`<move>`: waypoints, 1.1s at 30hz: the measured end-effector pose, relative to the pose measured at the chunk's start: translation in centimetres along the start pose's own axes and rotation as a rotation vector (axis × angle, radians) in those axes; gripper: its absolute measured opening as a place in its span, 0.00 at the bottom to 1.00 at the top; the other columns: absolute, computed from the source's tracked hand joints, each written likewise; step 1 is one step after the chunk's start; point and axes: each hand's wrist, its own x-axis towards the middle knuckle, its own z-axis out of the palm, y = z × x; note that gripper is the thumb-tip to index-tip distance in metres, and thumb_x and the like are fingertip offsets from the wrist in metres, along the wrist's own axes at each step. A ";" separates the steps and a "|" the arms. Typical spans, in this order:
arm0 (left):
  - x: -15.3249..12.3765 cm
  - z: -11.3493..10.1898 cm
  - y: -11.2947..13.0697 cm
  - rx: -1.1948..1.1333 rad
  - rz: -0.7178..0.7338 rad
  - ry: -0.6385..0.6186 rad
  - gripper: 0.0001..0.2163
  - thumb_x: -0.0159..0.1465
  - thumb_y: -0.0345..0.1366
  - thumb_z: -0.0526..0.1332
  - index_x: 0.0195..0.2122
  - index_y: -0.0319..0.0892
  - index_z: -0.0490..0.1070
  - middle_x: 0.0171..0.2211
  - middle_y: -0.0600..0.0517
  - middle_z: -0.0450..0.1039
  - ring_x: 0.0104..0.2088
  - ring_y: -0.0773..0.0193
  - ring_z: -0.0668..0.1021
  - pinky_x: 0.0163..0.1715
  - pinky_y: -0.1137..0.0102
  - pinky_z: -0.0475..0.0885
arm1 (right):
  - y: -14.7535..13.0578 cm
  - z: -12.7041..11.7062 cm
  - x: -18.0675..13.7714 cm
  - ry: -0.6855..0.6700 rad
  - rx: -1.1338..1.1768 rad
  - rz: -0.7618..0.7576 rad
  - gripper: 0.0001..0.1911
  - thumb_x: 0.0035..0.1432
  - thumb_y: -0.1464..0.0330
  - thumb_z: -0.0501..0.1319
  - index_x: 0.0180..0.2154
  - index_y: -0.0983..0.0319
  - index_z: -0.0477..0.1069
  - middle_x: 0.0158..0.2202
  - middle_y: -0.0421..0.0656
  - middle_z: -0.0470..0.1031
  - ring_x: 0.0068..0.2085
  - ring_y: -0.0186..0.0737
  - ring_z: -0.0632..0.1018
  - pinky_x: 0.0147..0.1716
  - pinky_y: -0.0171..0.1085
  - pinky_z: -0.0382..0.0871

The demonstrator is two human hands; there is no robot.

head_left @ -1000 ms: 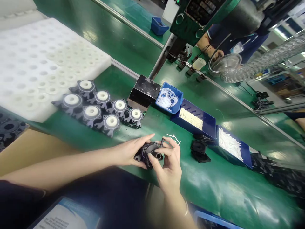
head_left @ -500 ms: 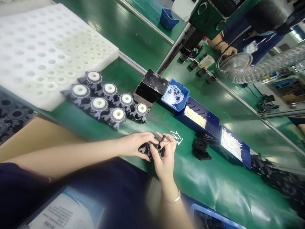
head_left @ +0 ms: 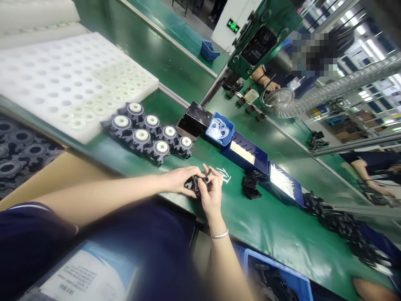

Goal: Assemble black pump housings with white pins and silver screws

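Note:
My left hand [head_left: 181, 179] is closed around a black plastic housing [head_left: 189, 183] with a short round tube port, just above the green bench near its front edge. From the other side my right hand [head_left: 213, 192] grips the same housing, thumb and fingers at the port. Whether a smaller piece sits in those fingers is hidden. Several thin white sticks [head_left: 223, 175] lie just beyond my right hand. Farther right rest a few loose black plastic parts [head_left: 250, 184]. To the left stand several black housings [head_left: 140, 136] with white rings on top, grouped close together.
A white foam tray [head_left: 62, 79] with round holes fills the left. Behind my hands are a black block [head_left: 198, 116] and blue bins holding white rings [head_left: 219, 128], cream pieces [head_left: 244, 153] and white sticks [head_left: 282, 179]. A blue crate [head_left: 250, 256] is below; a co-worker's hand [head_left: 272, 86] is opposite.
The camera view has shifted, so the bench items appear farther left and more of the room shows. Both hands keep their hold on the black housing, with little visible change in grip.

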 end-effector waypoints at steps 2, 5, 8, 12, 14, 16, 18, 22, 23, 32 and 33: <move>0.0 -0.1 0.1 0.011 -0.001 0.003 0.29 0.54 0.42 0.73 0.53 0.41 0.64 0.49 0.43 0.71 0.50 0.53 0.76 0.49 0.61 0.71 | 0.0 0.1 0.0 0.021 0.003 0.005 0.11 0.64 0.63 0.60 0.34 0.59 0.60 0.51 0.47 0.59 0.63 0.51 0.68 0.61 0.54 0.62; -0.2 0.1 0.6 0.034 0.000 0.015 0.29 0.54 0.42 0.73 0.52 0.41 0.65 0.49 0.43 0.71 0.50 0.52 0.76 0.50 0.60 0.71 | -0.3 0.2 0.0 0.033 0.002 0.030 0.11 0.63 0.62 0.62 0.34 0.60 0.62 0.53 0.48 0.60 0.62 0.49 0.68 0.61 0.53 0.60; -0.6 1.1 1.4 0.097 -0.055 0.089 0.28 0.56 0.41 0.72 0.54 0.41 0.64 0.51 0.42 0.70 0.52 0.51 0.75 0.52 0.58 0.71 | -1.2 0.0 -0.7 0.098 0.009 0.033 0.10 0.62 0.62 0.62 0.39 0.60 0.64 0.58 0.51 0.59 0.62 0.49 0.68 0.61 0.53 0.61; -1.5 1.7 3.1 0.147 -0.116 0.151 0.35 0.55 0.43 0.72 0.59 0.39 0.60 0.61 0.35 0.59 0.58 0.46 0.71 0.56 0.53 0.70 | -2.9 -0.6 -3.4 0.273 -0.163 -0.073 0.09 0.67 0.67 0.53 0.48 0.57 0.66 0.59 0.50 0.62 0.62 0.48 0.66 0.62 0.55 0.57; -1.7 0.9 3.8 0.128 -0.115 0.074 0.35 0.55 0.42 0.71 0.61 0.40 0.60 0.64 0.35 0.55 0.61 0.46 0.69 0.58 0.54 0.69 | -3.2 -0.8 -4.8 0.162 -0.339 -0.110 0.15 0.68 0.68 0.50 0.54 0.55 0.67 0.61 0.48 0.64 0.65 0.50 0.63 0.63 0.57 0.53; -1.5 -0.3 4.2 0.113 -0.094 -0.010 0.31 0.57 0.37 0.68 0.61 0.43 0.61 0.65 0.38 0.55 0.62 0.48 0.68 0.60 0.56 0.67 | -3.0 -0.7 -5.7 0.051 -0.501 -0.148 0.19 0.68 0.68 0.52 0.59 0.52 0.64 0.63 0.47 0.63 0.66 0.53 0.61 0.62 0.58 0.53; -1.0 -1.4 4.1 0.102 -0.054 -0.054 0.26 0.60 0.34 0.64 0.60 0.43 0.64 0.63 0.41 0.59 0.62 0.52 0.68 0.62 0.58 0.65 | -2.6 -0.3 -6.1 0.057 -0.628 -0.185 0.22 0.66 0.65 0.57 0.61 0.51 0.63 0.63 0.48 0.62 0.65 0.56 0.62 0.59 0.58 0.55; 0.2 -2.0 3.3 0.068 -0.006 -0.063 0.15 0.67 0.36 0.58 0.55 0.43 0.70 0.57 0.43 0.67 0.59 0.56 0.70 0.61 0.60 0.66 | -2.1 0.6 -6.2 0.135 -0.669 -0.199 0.26 0.63 0.65 0.63 0.61 0.54 0.63 0.62 0.50 0.63 0.59 0.53 0.67 0.56 0.53 0.63; 0.3 -1.9 3.0 0.071 -0.006 -0.059 0.14 0.68 0.37 0.58 0.54 0.44 0.71 0.56 0.44 0.68 0.58 0.56 0.71 0.61 0.61 0.67 | -2.2 0.7 -6.2 0.140 -0.650 -0.194 0.26 0.62 0.66 0.63 0.61 0.55 0.63 0.62 0.50 0.62 0.59 0.52 0.67 0.56 0.52 0.64; 0.3 0.0 1.1 0.391 0.186 -0.067 0.17 0.69 0.44 0.56 0.58 0.54 0.70 0.57 0.50 0.70 0.54 0.57 0.76 0.54 0.67 0.73 | -2.6 -2.4 -6.7 0.121 -0.550 -0.263 0.26 0.60 0.64 0.64 0.59 0.58 0.65 0.59 0.50 0.66 0.57 0.45 0.70 0.54 0.45 0.69; 0.6 0.5 1.5 0.412 0.220 -0.079 0.17 0.69 0.44 0.56 0.59 0.55 0.68 0.57 0.51 0.69 0.54 0.58 0.76 0.54 0.68 0.73 | -2.8 -3.3 -7.0 0.123 -0.543 -0.292 0.26 0.59 0.64 0.64 0.59 0.57 0.65 0.59 0.50 0.66 0.57 0.45 0.70 0.54 0.44 0.70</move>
